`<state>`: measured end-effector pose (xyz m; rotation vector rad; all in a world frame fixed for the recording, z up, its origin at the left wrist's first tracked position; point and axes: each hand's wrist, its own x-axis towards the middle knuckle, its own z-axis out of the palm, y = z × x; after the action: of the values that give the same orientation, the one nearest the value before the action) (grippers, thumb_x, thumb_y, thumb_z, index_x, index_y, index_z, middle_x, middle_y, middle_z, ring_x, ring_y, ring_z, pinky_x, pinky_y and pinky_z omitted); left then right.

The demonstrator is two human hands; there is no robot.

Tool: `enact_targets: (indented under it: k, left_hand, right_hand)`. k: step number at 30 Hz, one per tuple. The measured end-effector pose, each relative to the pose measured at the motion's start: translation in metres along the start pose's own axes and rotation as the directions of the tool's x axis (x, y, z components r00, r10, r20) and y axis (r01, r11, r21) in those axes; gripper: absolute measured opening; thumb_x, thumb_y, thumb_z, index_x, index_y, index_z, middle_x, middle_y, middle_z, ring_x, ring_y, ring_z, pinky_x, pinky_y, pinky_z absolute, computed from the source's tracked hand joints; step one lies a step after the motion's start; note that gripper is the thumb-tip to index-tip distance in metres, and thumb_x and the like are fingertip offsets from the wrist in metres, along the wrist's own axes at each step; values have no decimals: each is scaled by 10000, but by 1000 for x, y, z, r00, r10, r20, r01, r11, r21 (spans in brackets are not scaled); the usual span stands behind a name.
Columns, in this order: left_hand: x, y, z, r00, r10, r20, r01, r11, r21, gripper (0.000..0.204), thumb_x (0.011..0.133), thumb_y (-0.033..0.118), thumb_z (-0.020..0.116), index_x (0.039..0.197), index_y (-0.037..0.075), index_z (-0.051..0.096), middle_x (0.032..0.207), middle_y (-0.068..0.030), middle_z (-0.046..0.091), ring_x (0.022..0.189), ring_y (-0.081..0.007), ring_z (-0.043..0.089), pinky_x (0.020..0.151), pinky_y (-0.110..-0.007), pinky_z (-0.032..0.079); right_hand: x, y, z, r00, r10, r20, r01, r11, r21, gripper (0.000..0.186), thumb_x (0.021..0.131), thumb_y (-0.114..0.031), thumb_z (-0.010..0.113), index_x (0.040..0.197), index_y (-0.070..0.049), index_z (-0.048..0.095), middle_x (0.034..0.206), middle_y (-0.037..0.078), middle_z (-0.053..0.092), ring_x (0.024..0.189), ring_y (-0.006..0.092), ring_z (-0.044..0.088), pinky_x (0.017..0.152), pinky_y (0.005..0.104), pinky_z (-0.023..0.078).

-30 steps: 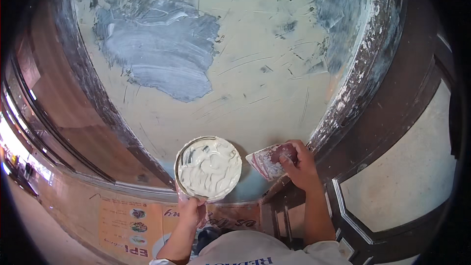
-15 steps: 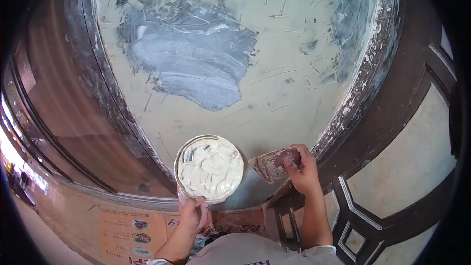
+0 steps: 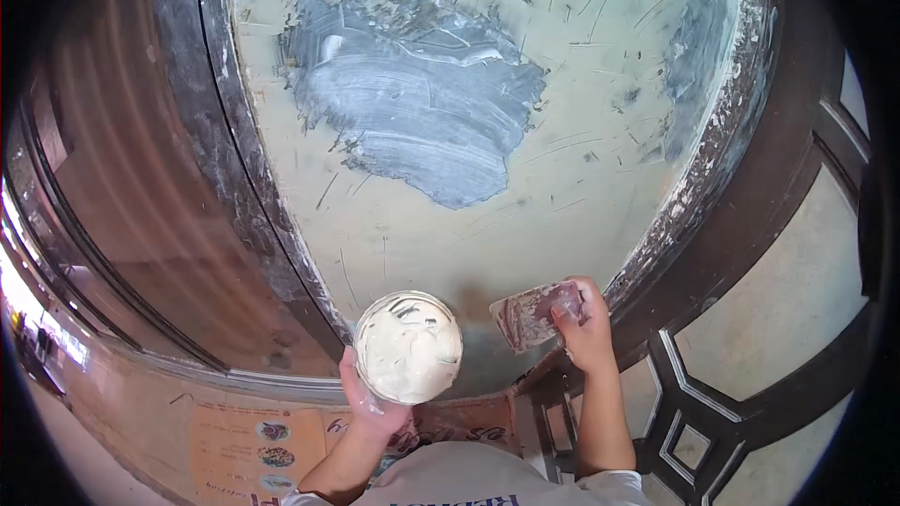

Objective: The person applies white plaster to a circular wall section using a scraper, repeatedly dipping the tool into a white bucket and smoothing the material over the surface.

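A round tub (image 3: 454,377) full of creamy off-white putty (image 3: 405,354) rests in my left hand (image 3: 367,398), whose fingers curl round its near left side. My right hand (image 3: 589,333) grips a flat, putty-smeared scraper (image 3: 531,317) by its right end, thumb on top. A small gap parts the scraper from the tub. Beyond both stretches a pale greenish wall panel (image 3: 581,215) with scratch marks. On it lies a large irregular grey-blue patch (image 3: 412,112) with whitish streaks. Hidden are the tub's underside and the fingers beneath the scraper.
A dark frame edge with chipped white paint (image 3: 689,164) bounds the panel on the right, beside dark-framed panelling (image 3: 750,356). Brown glossy panelling (image 3: 169,197) runs along the left. Down by my body lies an orange printed sheet (image 3: 239,454).
The view has shifted, so the wall patch sits farther right. My left hand has turned the tub and holds it slightly lower. My right hand still grips the scraper, which is tilted a little differently.
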<state>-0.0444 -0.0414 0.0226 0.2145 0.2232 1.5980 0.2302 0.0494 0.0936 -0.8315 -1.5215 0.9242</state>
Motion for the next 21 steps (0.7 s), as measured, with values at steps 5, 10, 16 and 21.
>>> enact_targets:
  k: [5,10,16,21]
  left_hand:
    - [-1,7,-15,993,-103,63,110,985,-131,727,930,571,372,1499,121,320,1531,-145,342,1390,-363,348,1133,-542,296]
    - [-1,9,-4,983,-112,145,145,959,-243,708,943,564,365,1508,142,302,1564,-135,276,1429,-356,277,1146,-560,253]
    - [1,3,-14,985,-98,139,135,949,-285,624,958,471,371,1473,118,360,1535,-143,333,1407,-353,325,1159,-551,236]
    - [-2,-1,-15,987,-87,137,111,977,-182,618,950,461,387,1473,133,365,1533,-142,338,1401,-353,336,1152,-558,251]
  right_hand:
    - [-5,4,2,998,67,-7,-67,998,14,256,908,-31,601,1151,-12,524,977,23,610,875,87,557,781,255,464]
    - [-2,2,4,984,175,23,-176,982,62,271,900,-2,589,1164,-12,525,999,24,606,900,89,558,807,254,457]
    - [-1,6,8,981,175,78,-183,978,104,295,900,20,576,1189,-12,526,1062,37,604,979,99,557,862,262,446]
    - [1,16,6,971,218,99,-227,970,87,330,894,27,587,1216,-4,522,1091,42,609,1005,118,563,890,275,443]
